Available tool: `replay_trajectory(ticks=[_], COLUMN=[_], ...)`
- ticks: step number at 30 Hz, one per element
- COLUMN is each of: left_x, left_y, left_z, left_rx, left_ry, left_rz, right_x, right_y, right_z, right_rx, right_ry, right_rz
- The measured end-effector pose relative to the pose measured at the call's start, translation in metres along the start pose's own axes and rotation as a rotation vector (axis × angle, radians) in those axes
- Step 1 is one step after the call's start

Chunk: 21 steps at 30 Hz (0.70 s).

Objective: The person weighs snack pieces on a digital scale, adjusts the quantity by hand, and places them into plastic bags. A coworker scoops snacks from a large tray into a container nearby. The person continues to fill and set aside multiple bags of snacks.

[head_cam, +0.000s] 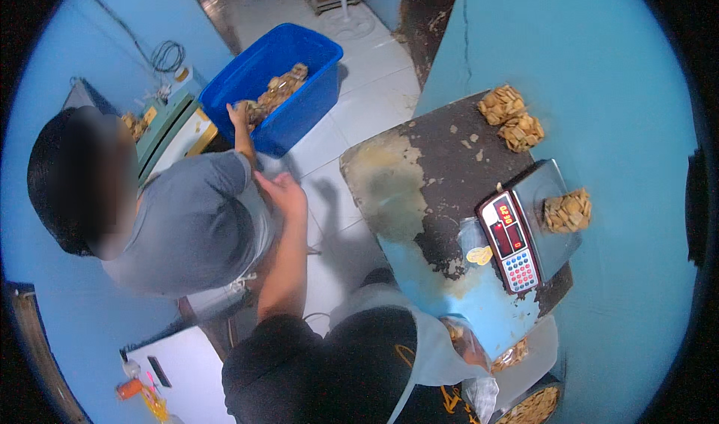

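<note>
My left hand point(287, 193) reaches out over the tiled floor near a co-worker's elbow, fingers apart and holding nothing. At the lower right, my right hand point(474, 354) is partly hidden by clear plastic beside my apron; its grip is unclear. Close to it lies a plastic bag of brown chip-like pieces point(511, 354). A lit digital weighing scale point(510, 241) stands on the worn table point(449, 171), with a filled clear bag point(567, 210) on its metal pan. Beside the scale is a flat plastic pouch point(473, 241) with a yellow label.
A co-worker point(191, 222) in a grey shirt reaches into a blue plastic bin point(300, 123) holding filled bags. Two more filled bags point(511, 118) sit at the table's far corner. A green-and-white machine point(180, 137) and a white surface point(180, 368) stand at left.
</note>
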<state>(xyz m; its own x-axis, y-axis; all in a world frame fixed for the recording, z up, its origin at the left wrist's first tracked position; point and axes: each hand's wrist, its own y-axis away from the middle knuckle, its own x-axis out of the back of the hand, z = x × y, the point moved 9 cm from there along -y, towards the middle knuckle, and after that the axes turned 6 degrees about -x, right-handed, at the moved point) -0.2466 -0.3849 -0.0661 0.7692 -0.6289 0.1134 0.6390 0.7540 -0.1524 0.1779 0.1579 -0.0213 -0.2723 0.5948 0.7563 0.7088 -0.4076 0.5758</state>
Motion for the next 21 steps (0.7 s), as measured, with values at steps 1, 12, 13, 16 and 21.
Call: replay_trajectory(ticks=[1, 12, 13, 16, 21], left_x=[0.009, -0.131, -0.138, -0.149, -0.152], left_y=[-0.006, 0.119, 0.129, 0.136, 0.132], left_z=[-0.003, 0.012, 0.019, 0.022, 0.013], left_rx=[-0.004, -0.194, -0.226, -0.235, -0.177], left_ry=[0.045, -0.615, -0.695, -0.796, -0.798], left_rz=[0.033, -0.511, -0.454, -0.438, -0.512], right_x=[0.0, 0.007, 0.007, 0.007, 0.007], right_y=[0.0, -0.008, -0.011, -0.024, -0.042], right_z=[0.002, 0.005, 0.003, -0.001, -0.008], right_rx=[-0.006, -0.01, -0.008, 0.003, 0.01], right_ry=[0.011, 0.071, 0.068, 0.076, 0.095], right_rz=[-0.009, -0.079, -0.08, -0.074, -0.08])
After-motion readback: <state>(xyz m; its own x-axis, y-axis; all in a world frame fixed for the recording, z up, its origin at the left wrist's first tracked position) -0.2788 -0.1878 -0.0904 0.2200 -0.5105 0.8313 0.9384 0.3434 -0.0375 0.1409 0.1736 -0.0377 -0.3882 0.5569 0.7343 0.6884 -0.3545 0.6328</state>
